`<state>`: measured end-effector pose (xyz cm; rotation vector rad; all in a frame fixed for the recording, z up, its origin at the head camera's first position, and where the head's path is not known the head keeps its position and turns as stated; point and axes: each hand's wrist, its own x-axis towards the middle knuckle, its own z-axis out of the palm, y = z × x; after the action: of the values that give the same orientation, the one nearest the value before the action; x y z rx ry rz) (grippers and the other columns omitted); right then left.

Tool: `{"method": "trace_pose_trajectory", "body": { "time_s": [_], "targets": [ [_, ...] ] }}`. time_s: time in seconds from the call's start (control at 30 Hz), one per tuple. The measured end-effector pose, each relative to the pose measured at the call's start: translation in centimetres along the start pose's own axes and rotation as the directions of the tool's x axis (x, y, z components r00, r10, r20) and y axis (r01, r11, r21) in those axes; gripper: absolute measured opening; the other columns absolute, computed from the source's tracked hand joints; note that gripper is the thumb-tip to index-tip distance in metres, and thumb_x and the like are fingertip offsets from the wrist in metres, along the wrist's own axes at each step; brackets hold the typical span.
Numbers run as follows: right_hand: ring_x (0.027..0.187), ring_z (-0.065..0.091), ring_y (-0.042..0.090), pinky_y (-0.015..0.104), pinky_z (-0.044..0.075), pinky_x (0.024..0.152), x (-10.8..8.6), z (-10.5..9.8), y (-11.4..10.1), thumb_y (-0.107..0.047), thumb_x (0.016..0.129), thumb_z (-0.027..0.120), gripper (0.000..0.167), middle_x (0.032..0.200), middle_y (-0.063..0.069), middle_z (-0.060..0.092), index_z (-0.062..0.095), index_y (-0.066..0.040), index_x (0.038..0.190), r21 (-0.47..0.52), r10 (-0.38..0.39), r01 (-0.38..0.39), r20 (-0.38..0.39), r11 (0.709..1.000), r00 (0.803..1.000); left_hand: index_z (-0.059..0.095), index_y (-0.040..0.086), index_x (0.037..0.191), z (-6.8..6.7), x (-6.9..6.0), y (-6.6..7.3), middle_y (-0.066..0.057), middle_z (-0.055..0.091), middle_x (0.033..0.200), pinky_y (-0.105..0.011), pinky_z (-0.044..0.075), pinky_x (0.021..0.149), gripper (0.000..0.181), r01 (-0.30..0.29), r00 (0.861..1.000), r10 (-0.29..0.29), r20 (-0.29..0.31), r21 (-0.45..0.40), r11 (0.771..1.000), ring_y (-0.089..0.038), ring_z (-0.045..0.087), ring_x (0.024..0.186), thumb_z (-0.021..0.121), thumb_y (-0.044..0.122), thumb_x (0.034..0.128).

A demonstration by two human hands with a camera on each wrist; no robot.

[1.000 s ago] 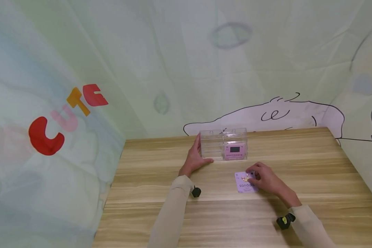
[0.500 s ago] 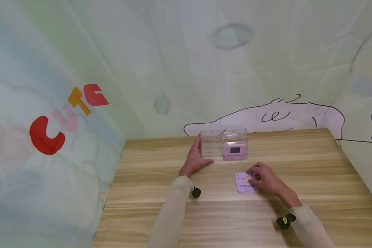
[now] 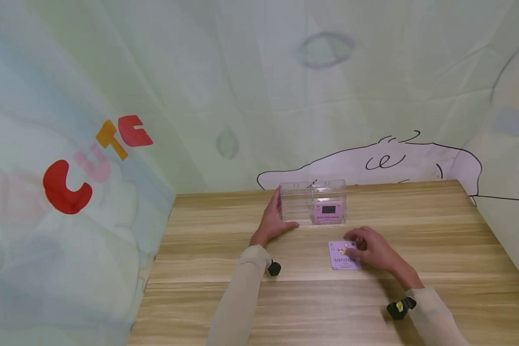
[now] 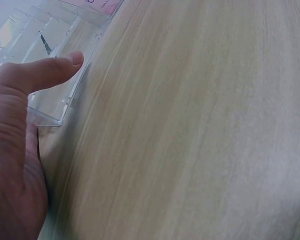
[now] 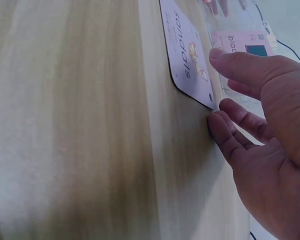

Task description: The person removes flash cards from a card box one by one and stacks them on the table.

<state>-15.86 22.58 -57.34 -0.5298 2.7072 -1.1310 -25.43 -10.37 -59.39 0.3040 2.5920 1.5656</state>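
A clear plastic box (image 3: pixel 296 204) with two compartments stands near the table's back edge. My left hand (image 3: pixel 271 220) holds its left side, the thumb across the lower front and the fingers along the side. In its right compartment is a pink card (image 3: pixel 327 216) printed "blackboard"; the left compartment shows no card. In front of the box a purple card (image 3: pixel 341 262) printed "sandals" lies on the table. Over its right edge is my right hand (image 3: pixel 374 247), thumb and fingers loosely bent and apart. In the right wrist view the fingertips (image 5: pixel 220 130) are beside the card's corner.
The wooden table (image 3: pixel 207 240) reaches a printed cloth backdrop (image 3: pixel 225 96) at the back and sides. Black wrist cameras are worn on both arms: the left camera (image 3: pixel 274 268) and the right camera (image 3: pixel 400 308).
The whole head view has shifted very slightly. Hands, box and cards keep nearly the same places; the right thumb and fingers show little movement over the purple card.
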Motion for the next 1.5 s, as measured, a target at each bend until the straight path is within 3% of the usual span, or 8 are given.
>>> {"method": "trace_pose_trajectory", "body": {
  "time_s": [0.4,0.73,0.97,1.13,1.5],
  "targets": [
    [0.092,0.063,0.022,0.038,0.058,0.079,1.2,-1.1,-0.2,-0.013,0.089,0.083,0.044,0.109,0.009,0.067,0.066,-0.001,0.129,-0.023,-0.029,0.028,-0.076,0.999,0.997,0.004,0.029,0.168,-0.1,0.1,-0.1,-0.001,0.022,0.171,-0.026,0.028,0.122,0.135,-0.006,1.000,0.006,-0.002,0.006,1.000,-0.019,0.030,0.153,0.098,0.018,0.0717],
    [0.096,0.065,0.028,0.044,0.059,0.084,2.7,-1.9,-1.2,-0.008,0.092,0.079,0.048,0.113,0.016,0.067,0.062,0.000,0.136,0.025,-0.043,0.046,-0.112,0.999,0.993,0.004,0.028,0.168,-0.1,0.1,-0.2,-0.002,0.022,0.171,-0.028,0.028,0.122,0.137,-0.006,1.000,0.006,0.000,-0.005,1.000,-0.021,0.030,0.153,0.098,0.017,0.0703],
    [0.100,0.065,0.029,0.048,0.059,0.088,3.3,-1.7,-1.4,-0.015,0.097,0.075,0.053,0.114,0.013,0.066,0.057,-0.003,0.145,0.077,-0.013,0.023,-0.119,0.997,0.993,0.005,0.027,0.168,0.0,0.1,-0.3,-0.005,0.022,0.171,-0.032,0.029,0.123,0.136,-0.020,1.000,0.020,-0.006,-0.017,1.000,-0.025,0.031,0.153,0.098,0.018,0.0699],
    [0.100,0.065,0.029,0.046,0.059,0.088,3.6,-1.4,-1.4,-0.015,0.098,0.074,0.057,0.113,0.013,0.065,0.052,-0.005,0.149,0.110,0.007,0.009,-0.139,0.994,0.990,0.004,0.029,0.168,0.0,0.1,-0.2,-0.003,0.021,0.172,-0.029,0.029,0.122,0.136,-0.012,1.000,0.012,-0.001,-0.010,1.000,-0.022,0.031,0.153,0.098,0.018,0.0702],
    [0.099,0.064,0.029,0.045,0.058,0.089,4.4,-1.1,-1.7,-0.018,0.101,0.070,0.052,0.113,0.014,0.067,0.053,-0.009,0.149,0.131,0.049,-0.027,-0.168,0.991,0.985,0.005,0.027,0.168,0.0,0.2,-0.3,-0.003,0.021,0.172,-0.031,0.029,0.123,0.135,-0.017,1.000,0.017,-0.003,-0.017,1.000,-0.023,0.031,0.153,0.098,0.018,0.0704]
  ]
}}
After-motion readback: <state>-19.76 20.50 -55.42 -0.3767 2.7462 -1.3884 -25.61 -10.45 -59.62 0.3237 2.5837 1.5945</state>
